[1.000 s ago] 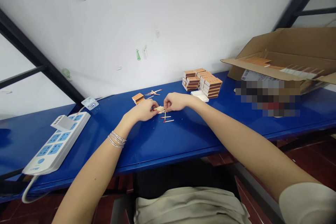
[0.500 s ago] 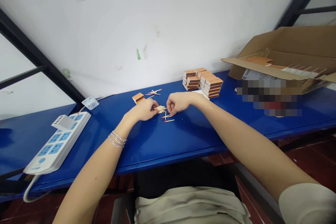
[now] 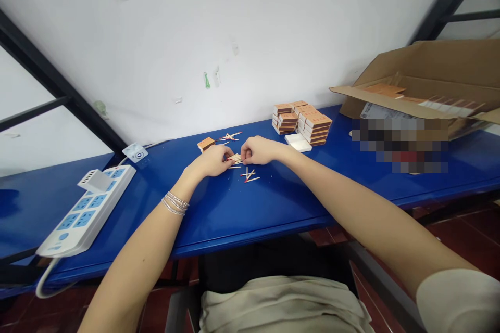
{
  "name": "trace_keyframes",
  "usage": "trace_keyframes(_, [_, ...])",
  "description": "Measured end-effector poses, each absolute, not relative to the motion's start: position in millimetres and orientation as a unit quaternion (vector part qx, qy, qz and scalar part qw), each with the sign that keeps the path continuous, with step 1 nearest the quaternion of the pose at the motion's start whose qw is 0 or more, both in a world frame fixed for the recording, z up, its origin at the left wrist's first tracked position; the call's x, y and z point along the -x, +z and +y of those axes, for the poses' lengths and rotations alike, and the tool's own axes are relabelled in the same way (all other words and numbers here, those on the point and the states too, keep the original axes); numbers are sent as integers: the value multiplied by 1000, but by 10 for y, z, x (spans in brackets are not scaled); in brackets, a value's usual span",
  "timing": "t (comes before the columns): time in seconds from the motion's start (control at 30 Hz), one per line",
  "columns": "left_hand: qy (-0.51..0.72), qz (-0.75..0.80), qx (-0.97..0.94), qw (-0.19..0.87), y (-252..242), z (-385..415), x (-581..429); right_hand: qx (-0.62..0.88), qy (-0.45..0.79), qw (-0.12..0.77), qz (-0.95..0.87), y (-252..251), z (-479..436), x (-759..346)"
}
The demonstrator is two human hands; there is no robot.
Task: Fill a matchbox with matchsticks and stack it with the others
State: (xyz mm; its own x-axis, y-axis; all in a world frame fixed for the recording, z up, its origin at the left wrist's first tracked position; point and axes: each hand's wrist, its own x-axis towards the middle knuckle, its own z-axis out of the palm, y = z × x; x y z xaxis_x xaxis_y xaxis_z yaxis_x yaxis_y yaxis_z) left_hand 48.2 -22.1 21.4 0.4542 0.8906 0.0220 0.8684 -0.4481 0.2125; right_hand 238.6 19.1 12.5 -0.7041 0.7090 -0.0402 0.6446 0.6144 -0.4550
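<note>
My left hand (image 3: pixel 211 160) and my right hand (image 3: pixel 258 150) meet over the blue table (image 3: pixel 242 208), both pinching a small bundle of matches (image 3: pixel 235 158) between their fingertips. A few loose red-tipped matches (image 3: pixel 250 174) lie just in front of the hands. More loose matches (image 3: pixel 229 137) are scattered behind them, beside a single orange matchbox (image 3: pixel 205 144). Silver bracelets circle my left wrist.
Stacks of orange matchboxes (image 3: pixel 302 122) stand at the back, with a white inner tray (image 3: pixel 297 142) in front of them. An open cardboard box (image 3: pixel 422 88) sits at the right. A white and blue power strip (image 3: pixel 88 208) lies at the left.
My right hand dipped toward the loose matches, then came back to the bundle. The loose matches in front now lie crossed a little differently.
</note>
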Motion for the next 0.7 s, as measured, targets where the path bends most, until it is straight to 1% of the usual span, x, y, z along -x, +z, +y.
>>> trace_keyframes(0.1, [67,521,-846,86,205,-197,-456,377,208,87,-899,108,183,-2362])
trace_keyframes(0.3, [68,540,-833,105,233,-218,-463,407,185,64,-892,264,187,-2484])
trace_keyframes(0.37, [70,544,-829,109,243,-228,-472,396,208,49,-893,302,207,-2543])
trace_keyframes(0.47, [65,540,-833,100,248,-230,-478,353,273,-3,-895,309,230,-2586])
trace_keyframes(0.53, [62,536,-836,97,245,-224,-477,335,293,-29,-895,298,227,-2576])
trace_keyframes(0.6, [64,532,-838,99,239,-218,-474,345,281,-7,-895,282,209,-2541])
trace_keyframes(0.7, [69,529,-840,99,226,-207,-465,365,255,71,-893,245,155,-2451])
